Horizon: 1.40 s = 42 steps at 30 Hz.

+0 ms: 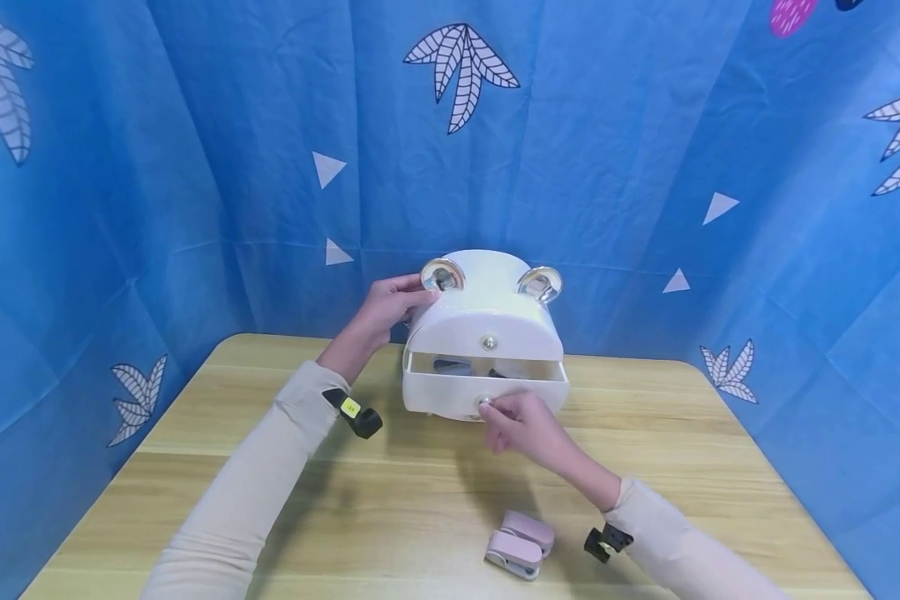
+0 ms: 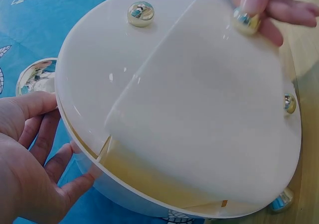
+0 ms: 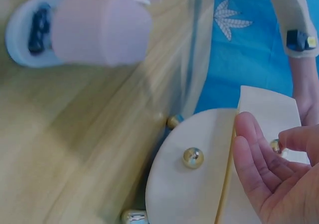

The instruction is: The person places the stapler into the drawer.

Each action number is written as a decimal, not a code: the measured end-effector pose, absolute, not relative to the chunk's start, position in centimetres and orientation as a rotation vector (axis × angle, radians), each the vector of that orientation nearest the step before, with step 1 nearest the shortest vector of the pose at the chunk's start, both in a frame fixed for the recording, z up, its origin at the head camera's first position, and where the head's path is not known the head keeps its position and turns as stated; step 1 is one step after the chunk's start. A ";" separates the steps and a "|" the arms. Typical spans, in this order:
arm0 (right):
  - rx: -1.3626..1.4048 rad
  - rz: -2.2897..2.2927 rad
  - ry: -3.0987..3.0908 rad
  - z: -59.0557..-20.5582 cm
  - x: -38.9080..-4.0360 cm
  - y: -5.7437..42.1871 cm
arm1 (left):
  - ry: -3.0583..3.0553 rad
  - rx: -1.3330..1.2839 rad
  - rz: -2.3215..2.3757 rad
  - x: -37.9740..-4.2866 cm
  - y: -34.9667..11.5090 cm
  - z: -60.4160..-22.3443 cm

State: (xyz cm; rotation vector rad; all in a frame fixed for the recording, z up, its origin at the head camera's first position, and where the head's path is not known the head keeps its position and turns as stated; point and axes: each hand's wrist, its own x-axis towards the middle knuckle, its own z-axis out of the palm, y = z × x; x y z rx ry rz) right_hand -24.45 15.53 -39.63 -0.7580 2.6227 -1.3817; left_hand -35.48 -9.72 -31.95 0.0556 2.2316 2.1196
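A white rounded drawer box [image 1: 487,287] with gold ear-shaped trims stands at the back of the table. Its middle drawer [image 1: 450,392] is pulled partway out, and dark grey items [image 1: 452,366] lie inside. Thumb and index finger of my right hand [image 1: 525,425] pinch that drawer's gold knob [image 2: 245,21]; its other fingers extend beside the drawer front in the right wrist view. My left hand [image 1: 386,310] rests spread against the box's left side, fingertips right at the edge by the ear [image 2: 37,77]. The upper drawer, with its own gold knob [image 2: 140,14], is closed.
Two small pink-and-white gadgets [image 1: 521,546] lie side by side on the wooden table [image 1: 390,517], nearer to me. Another gold knob [image 3: 193,158] sits on the lowest drawer front, above gold feet. A blue patterned curtain [image 1: 607,167] hangs close behind the box.
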 end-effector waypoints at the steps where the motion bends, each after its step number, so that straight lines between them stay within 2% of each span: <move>1: -0.761 -1.393 2.618 -39.6 -24.7 15.4 | 2.230 0.057 2.119 -35.5 -9.7 -32.0; 20: -0.689 -1.504 2.582 -39.7 -28.2 15.0 | 2.248 0.050 2.101 -35.5 -9.5 -31.9; 42: -0.725 -1.428 2.510 -40.2 -28.5 15.6 | 2.233 0.053 2.127 -35.7 -9.6 -32.1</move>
